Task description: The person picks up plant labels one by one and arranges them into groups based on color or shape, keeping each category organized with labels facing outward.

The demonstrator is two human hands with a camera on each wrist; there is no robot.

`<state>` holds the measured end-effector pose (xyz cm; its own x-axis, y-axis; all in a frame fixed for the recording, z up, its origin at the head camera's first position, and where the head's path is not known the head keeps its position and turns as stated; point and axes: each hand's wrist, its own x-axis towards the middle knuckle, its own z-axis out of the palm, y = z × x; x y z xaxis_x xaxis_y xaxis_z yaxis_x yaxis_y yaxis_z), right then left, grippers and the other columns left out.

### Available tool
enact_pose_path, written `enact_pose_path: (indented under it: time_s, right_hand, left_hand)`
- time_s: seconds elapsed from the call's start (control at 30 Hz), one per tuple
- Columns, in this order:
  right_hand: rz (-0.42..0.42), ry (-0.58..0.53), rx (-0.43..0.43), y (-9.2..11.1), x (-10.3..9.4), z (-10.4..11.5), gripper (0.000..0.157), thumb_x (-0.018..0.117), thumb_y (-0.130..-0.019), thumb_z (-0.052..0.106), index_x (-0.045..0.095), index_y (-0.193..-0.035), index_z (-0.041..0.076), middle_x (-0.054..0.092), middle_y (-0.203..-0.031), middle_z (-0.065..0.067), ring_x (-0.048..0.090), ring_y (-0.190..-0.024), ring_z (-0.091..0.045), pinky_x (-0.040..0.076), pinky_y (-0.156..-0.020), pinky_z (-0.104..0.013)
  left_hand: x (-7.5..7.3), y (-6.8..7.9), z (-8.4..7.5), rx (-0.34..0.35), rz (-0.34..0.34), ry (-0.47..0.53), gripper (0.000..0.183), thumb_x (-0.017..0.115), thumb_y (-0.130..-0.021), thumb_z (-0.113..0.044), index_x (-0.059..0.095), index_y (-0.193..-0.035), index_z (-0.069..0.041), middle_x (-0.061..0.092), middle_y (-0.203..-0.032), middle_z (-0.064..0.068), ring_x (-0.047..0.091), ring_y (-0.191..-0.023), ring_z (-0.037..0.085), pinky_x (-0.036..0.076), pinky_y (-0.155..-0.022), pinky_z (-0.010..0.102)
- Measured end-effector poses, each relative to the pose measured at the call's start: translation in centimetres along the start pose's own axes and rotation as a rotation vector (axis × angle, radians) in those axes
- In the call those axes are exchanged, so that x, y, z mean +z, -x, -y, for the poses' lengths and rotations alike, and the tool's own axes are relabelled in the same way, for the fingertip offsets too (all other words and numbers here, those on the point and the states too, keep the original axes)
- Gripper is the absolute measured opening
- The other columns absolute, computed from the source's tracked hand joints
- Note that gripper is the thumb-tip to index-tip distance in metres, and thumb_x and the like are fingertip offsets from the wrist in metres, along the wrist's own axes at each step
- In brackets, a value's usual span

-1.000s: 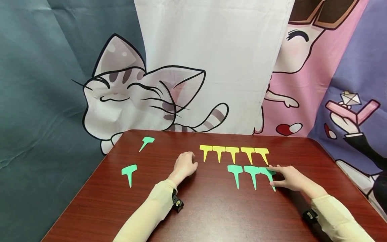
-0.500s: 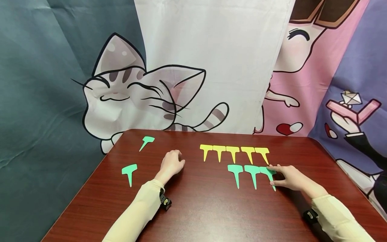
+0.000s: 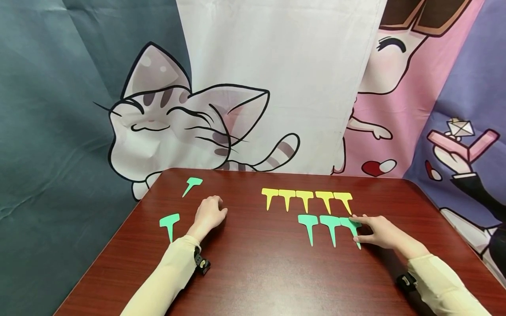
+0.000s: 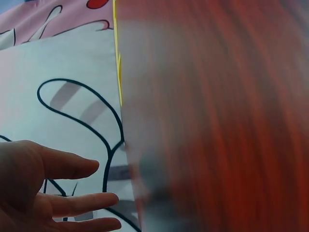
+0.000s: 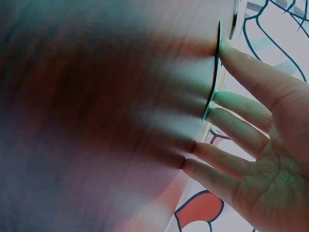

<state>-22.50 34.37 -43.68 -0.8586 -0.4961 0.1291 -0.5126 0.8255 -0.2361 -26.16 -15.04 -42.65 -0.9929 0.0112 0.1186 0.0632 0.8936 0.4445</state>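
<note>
My right hand point(image 3: 381, 231), at the right of the table, rests its fingertips and thumb on a green T-shaped plant label point(image 3: 349, 223). In the right wrist view its straight fingers point(image 5: 236, 126) meet the thin edge-on label point(image 5: 213, 89). Two more green labels point(image 3: 330, 223) lie to the left of that one, in the same row. My left hand point(image 3: 208, 214) hangs over the left half of the table, holding nothing, its fingers loose. Nearest to it are two separate green labels, one at the far left point(image 3: 192, 183) and one closer point(image 3: 169, 221), partly behind the sleeve.
Several yellow T-shaped labels point(image 3: 304, 196) form a row behind the green row. The brown wooden table point(image 3: 276, 272) ends at a printed cloth point(image 3: 284, 87) with cartoon figures. Each wrist carries a small black camera point(image 3: 202, 265).
My left hand has moved left across the table, away from the label rows and toward the two separate green labels. The right hand and its label have stayed in place.
</note>
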Motion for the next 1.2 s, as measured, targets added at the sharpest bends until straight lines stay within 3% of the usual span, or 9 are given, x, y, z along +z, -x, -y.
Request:
enact_pose_path:
  time_s: [0.1,0.3,0.47,0.7,0.83,1.2]
  right_hand:
    - [-0.008,0.004,-0.003,0.0,0.1,-0.1,0.064,0.079,-0.073,0.038,0.063,-0.121,-0.001,0.065,-0.120,-0.019,0.058,-0.111,-0.046,0.049,-0.086,-0.055]
    - [-0.007,0.005,-0.003,0.0,0.0,0.0,0.063,0.078,-0.073,0.039,0.063,-0.121,0.000,0.065,-0.120,-0.018,0.058,-0.111,-0.045,0.049,-0.086,-0.054]
    - [0.001,-0.009,0.001,0.1,-0.2,0.1,0.063,0.078,-0.073,0.039,0.063,-0.121,0.000,0.064,-0.120,-0.019,0.058,-0.112,-0.046,0.049,-0.087,-0.054]
    - [0.001,-0.015,0.004,0.1,-0.2,0.2,0.063,0.078,-0.073,0.038,0.063,-0.121,0.000,0.064,-0.120,-0.019,0.057,-0.112,-0.046,0.048,-0.087,-0.055]
    - [0.003,-0.014,0.003,0.1,-0.2,0.2,0.063,0.078,-0.074,0.038,0.063,-0.121,0.000,0.064,-0.120,-0.019,0.057,-0.112,-0.046,0.048,-0.088,-0.055]
    - [0.002,-0.015,0.007,0.1,-0.3,0.4,0.062,0.078,-0.073,0.038,0.064,-0.121,0.000,0.064,-0.120,-0.019,0.057,-0.112,-0.046,0.048,-0.088,-0.055]
  left_hand:
    - [-0.5,0.1,0.8,-0.013,-0.005,-0.031,0.031,0.065,-0.087,-0.021,0.064,-0.108,0.001,0.063,-0.108,0.017,0.058,-0.101,0.034,0.050,-0.085,0.048]
    - [-1.9,0.3,2.6,-0.039,-0.004,-0.065,0.034,0.062,-0.089,-0.022,0.062,-0.112,0.004,0.055,-0.128,0.024,0.050,-0.118,0.041,0.044,-0.097,0.051]
    - [-2.7,0.8,4.1,-0.050,-0.001,-0.082,0.034,0.061,-0.089,-0.020,0.061,-0.112,0.005,0.050,-0.133,0.027,0.045,-0.123,0.044,0.040,-0.100,0.054]
    - [-3.8,1.3,6.2,-0.070,-0.018,-0.111,0.033,0.063,-0.087,-0.020,0.062,-0.109,0.005,0.057,-0.121,0.027,0.050,-0.115,0.045,0.043,-0.093,0.055]
    - [-4.5,1.7,7.2,-0.091,0.004,-0.133,0.035,0.063,-0.087,-0.021,0.061,-0.109,0.006,0.052,-0.127,0.030,0.046,-0.118,0.048,0.040,-0.096,0.057]
    - [-6.0,2.6,9.7,-0.152,0.035,-0.153,0.035,0.068,-0.083,-0.021,0.060,-0.104,0.006,0.052,-0.122,0.032,0.045,-0.114,0.050,0.041,-0.093,0.057]
